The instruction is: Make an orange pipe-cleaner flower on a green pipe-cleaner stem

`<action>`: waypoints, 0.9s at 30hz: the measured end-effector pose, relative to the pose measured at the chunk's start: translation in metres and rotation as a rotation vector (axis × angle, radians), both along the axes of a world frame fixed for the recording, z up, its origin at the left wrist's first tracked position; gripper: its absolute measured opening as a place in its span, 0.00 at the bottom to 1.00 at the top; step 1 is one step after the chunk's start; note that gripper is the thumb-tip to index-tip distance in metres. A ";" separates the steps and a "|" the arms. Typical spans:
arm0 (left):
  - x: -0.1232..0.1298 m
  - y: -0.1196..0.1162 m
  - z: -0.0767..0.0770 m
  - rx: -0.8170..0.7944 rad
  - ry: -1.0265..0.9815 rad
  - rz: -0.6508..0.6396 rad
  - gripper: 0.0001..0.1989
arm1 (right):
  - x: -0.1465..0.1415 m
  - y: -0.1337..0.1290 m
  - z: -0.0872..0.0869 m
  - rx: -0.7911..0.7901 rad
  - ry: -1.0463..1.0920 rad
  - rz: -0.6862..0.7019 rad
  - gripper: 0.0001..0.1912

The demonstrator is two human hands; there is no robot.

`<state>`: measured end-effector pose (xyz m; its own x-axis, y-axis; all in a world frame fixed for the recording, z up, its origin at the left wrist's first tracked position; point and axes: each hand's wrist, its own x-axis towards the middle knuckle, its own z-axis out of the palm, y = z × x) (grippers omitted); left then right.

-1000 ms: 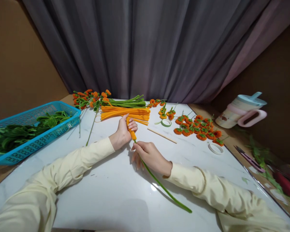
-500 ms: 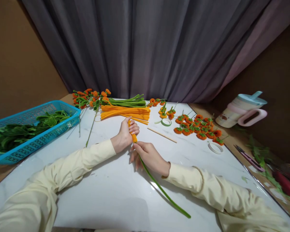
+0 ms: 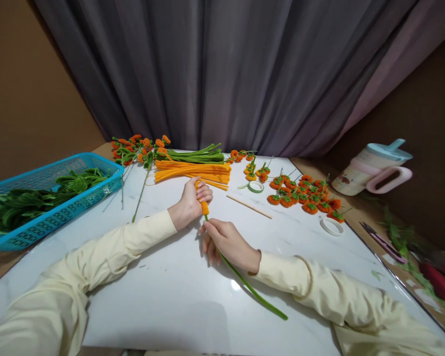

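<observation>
My left hand point(image 3: 191, 201) is wrapped round a small bundle of orange pipe cleaners point(image 3: 205, 208), whose lower end sticks out below the fist. From that end a green pipe cleaner point(image 3: 259, 295) runs down to the right. My right hand point(image 3: 230, 243) pinches the green pipe cleaner between thumb and forefinger, just under the orange end, with the other fingers loosely curled. Its free tail slants over the white tabletop. How the orange and green pieces join inside the left fist is hidden.
Orange pipe cleaners point(image 3: 193, 173) and green ones point(image 3: 196, 156) lie behind my hands. A wooden stick point(image 3: 249, 206), tape rolls point(image 3: 255, 187) and orange fuzzy flowers point(image 3: 291, 190) sit right of them. A blue basket point(image 3: 63, 207) holds green leaves; a tumbler point(image 3: 371, 168) and pliers point(image 3: 383, 242) are at right.
My right hand has slid slightly down from the left fist, so a short green stretch shows between them. The green tail's end has shifted up and left.
</observation>
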<state>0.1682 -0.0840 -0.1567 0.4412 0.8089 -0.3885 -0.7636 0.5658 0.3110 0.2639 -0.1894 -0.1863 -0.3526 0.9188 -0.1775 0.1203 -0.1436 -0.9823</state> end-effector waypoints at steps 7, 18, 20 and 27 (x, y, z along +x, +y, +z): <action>0.003 -0.003 -0.003 -0.033 -0.015 -0.021 0.18 | 0.000 0.003 -0.001 0.021 0.023 -0.028 0.13; 0.004 -0.005 0.006 -0.065 -0.036 0.014 0.14 | 0.000 0.002 -0.002 0.072 0.031 -0.017 0.14; 0.004 -0.006 0.005 -0.071 -0.034 0.014 0.14 | 0.000 0.002 -0.004 0.067 0.044 -0.020 0.14; 0.006 -0.011 0.004 -0.076 -0.030 -0.002 0.15 | 0.000 0.005 -0.007 0.081 0.080 -0.043 0.14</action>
